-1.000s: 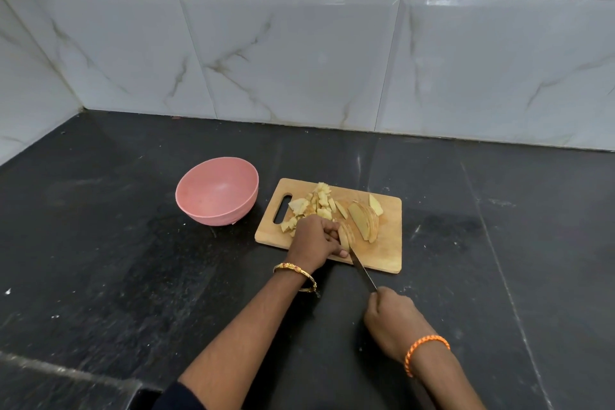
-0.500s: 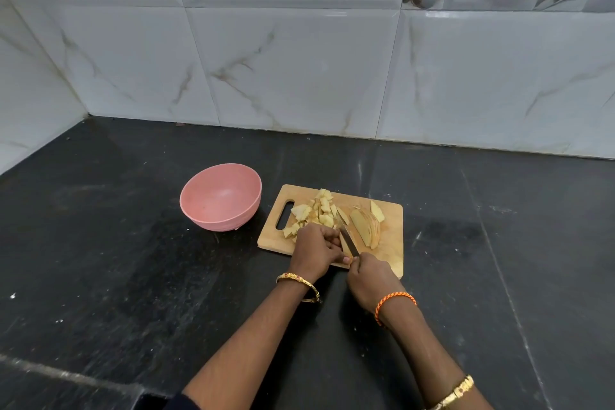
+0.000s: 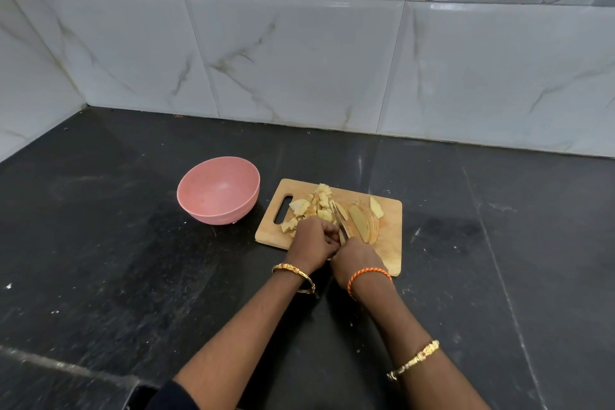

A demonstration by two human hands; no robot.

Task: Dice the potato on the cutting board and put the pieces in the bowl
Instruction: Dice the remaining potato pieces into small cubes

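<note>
On the rectangular wooden cutting board (image 3: 389, 236) lie pale yellow potato pieces (image 3: 312, 206) toward its handle slot and a fan of uncut potato slices (image 3: 364, 221) to the right. The left hand (image 3: 312, 240) curls over potato by the steel knife blade (image 3: 339, 221), whose handle the right hand (image 3: 357, 258) grips. The round pink plastic bowl (image 3: 218, 191) sits just left of the board on the black stone counter (image 3: 100, 243).

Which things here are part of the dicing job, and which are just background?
In the job: cutting board, potato slices, diced pieces, knife, pink bowl, left hand, right hand.

Background: black counter, tiled wall.
</note>
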